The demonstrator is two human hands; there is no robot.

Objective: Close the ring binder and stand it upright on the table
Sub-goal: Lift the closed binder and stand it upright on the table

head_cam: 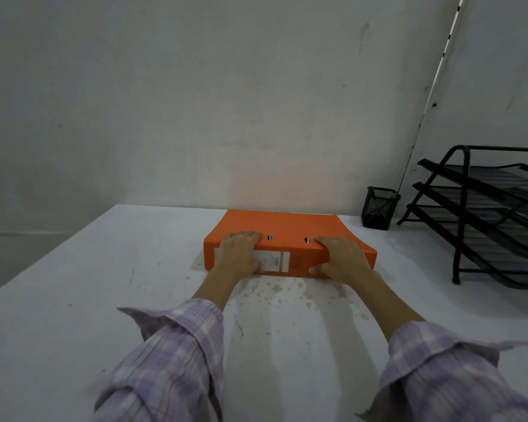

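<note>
Head view, table (73, 300): I am seeing a white stained top running to the grey wall; its far edge is lying just behind the binder, its left edge is slanting away at left.
Open room: I am reading bare surface left of the binder and in front of it, between the two forearms.
Right side: a black mesh pen cup (378, 208) is standing near the binder's far right corner, apart from it; a black tiered tray rack (485, 214) is sitting further right.
Ring binder (284, 226): orange, closed, lying flat near the far edge at centre; the spine with its white label is facing me, long axis running left to right, cover facing up.
Left hand (241, 254): I am watching it clasping the spine's left part, fingers curled over the top edge, thumb at the bottom.
Right hand (342, 257): gripping the spine's right part likewise, fingers over the top, thumb low.
Sleeves: lilac check, both cuffs hanging loose.
</note>
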